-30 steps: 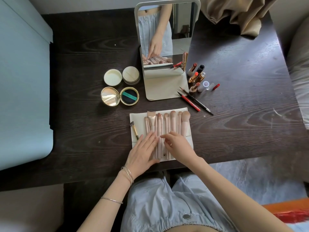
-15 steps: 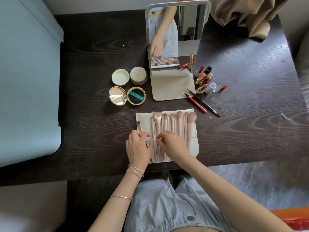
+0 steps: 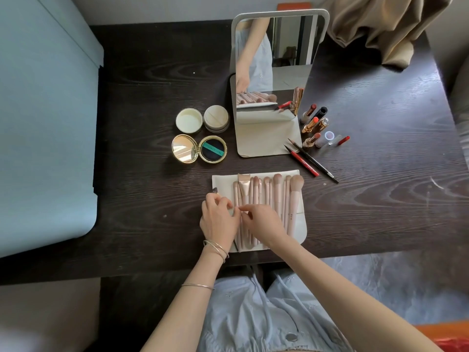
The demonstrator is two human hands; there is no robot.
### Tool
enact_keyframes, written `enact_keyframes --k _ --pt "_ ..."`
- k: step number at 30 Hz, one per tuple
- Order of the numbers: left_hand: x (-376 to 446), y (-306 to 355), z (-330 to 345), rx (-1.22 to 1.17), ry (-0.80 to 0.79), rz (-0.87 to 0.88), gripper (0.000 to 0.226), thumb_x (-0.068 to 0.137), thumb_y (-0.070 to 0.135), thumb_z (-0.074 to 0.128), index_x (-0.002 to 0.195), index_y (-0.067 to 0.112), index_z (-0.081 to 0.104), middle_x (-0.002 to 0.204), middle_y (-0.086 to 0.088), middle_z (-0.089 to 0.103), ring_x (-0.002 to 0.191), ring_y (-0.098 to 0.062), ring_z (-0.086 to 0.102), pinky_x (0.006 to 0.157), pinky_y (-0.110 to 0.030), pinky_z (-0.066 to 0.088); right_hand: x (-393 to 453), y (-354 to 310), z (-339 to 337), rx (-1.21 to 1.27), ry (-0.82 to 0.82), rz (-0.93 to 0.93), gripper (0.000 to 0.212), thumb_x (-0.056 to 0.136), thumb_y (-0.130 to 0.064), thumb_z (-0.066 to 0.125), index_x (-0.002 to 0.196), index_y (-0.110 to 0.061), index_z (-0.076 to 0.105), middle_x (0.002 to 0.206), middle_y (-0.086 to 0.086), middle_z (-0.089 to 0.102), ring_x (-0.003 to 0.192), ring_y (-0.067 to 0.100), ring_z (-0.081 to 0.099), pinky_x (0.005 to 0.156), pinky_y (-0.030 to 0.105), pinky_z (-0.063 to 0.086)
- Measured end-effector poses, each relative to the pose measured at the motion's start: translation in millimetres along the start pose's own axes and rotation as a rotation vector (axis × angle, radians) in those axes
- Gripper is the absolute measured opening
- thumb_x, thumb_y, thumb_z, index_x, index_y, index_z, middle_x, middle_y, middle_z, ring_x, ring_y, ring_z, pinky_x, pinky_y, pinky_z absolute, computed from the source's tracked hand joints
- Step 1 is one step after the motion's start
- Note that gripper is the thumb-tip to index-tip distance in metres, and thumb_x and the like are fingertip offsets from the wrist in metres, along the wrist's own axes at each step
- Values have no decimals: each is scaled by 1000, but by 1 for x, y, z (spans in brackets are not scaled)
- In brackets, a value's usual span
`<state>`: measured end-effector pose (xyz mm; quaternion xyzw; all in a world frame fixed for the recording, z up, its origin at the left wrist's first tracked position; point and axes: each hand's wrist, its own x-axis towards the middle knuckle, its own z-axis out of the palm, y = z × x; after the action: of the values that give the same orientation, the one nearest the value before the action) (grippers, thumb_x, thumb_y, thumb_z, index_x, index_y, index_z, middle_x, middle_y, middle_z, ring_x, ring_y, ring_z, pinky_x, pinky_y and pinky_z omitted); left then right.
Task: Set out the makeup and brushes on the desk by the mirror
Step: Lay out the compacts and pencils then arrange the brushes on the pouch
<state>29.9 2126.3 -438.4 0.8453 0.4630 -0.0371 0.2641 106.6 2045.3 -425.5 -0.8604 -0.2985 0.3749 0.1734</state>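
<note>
Both hands work at the near edge of the dark wood-grain desk, over the cream fabric brush mat. The left hand has curled fingers pinching a small dark-handled brush, likely to line it up. The right hand pinches a handle among the pink makeup brushes, roughly ten. Beyond the hands stands one cream-framed mirror; beyond the left hand, one gold compact and one round cream jar; beyond the right, about five lipsticks and two pencils.

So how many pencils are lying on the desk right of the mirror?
2: a red pencil and a black pencil side by side, slanting from the mirror base toward the desk's right side. None seems hidden.
</note>
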Motion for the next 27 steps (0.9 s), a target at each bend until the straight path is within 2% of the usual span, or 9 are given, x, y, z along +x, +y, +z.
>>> enact_keyframes --k 2,6,10,12,15,18,21,23,27 --pt "3 0 -1 -13 4 -11 14 87 30 61 87 17 65 112 -2 46 108 -17 47 68 -27 43 2 -2 3 6 -22 -1 35 96 -21 41 123 -28 61 59 -12 47 65 15 51 56 27 43" --pt "6 -1 -2 -28 -12 15 14 86 29 61 83 15 63 113 -1 46 110 -16 45 69 -26 46 4 -4 4 10 -36 13 33 97 -20 41 119 -25 65 56 -13 43 61 14 49 50 26 38" --pt "4 -6 -4 -86 7 47 15 83 24 66 74 13 59 110 -2 47 108 -15 47 65 -25 44 3 -1 3 -19 -52 0 35 97 -22 41 125 -31 59 57 -15 42 57 9 45 51 25 39" --pt "4 -8 -5 -132 12 52 20 81 21 68 70 13 53 108 -3 46 102 -13 49 65 -21 40 1 -2 3 -34 -50 8 34 97 -24 41 126 -30 58 66 -11 56 57 7 48 50 24 39" --pt "5 -11 -5 -179 21 61 22 80 20 70 71 14 51 107 -3 46 95 -11 49 68 -19 37 -1 -5 0 -107 46 61 28 98 -31 40 118 -22 57 90 0 69 75 17 63 59 28 46" --pt "7 -15 -3 -202 26 75 19 80 17 70 72 11 55 107 -3 47 96 -9 49 74 -17 37 1 -13 -1 -237 99 79 25 98 -29 38 110 -16 55 90 1 69 77 22 64 60 30 45" --pt "7 -20 0 -232 20 82 14 80 15 70 74 9 59 108 -3 48 100 -12 54 78 -18 42 7 -18 0 -315 116 90 21 97 -23 38 105 -11 54 90 3 68 69 23 60 49 27 32" --pt "7 -23 1 -249 23 101 12 80 15 71 76 9 61 108 -4 48 96 -15 56 78 -22 47 9 -21 -1 -352 91 102 21 97 -23 39 101 -10 55 88 3 66 68 24 57 47 26 27" --pt "5 -33 0 -279 27 168 7 81 13 71 82 10 64 110 -4 48 99 -16 54 82 -28 52 11 -27 0 -352 28 132 23 98 -28 41 103 -10 55 92 4 65 83 26 64 53 26 31"
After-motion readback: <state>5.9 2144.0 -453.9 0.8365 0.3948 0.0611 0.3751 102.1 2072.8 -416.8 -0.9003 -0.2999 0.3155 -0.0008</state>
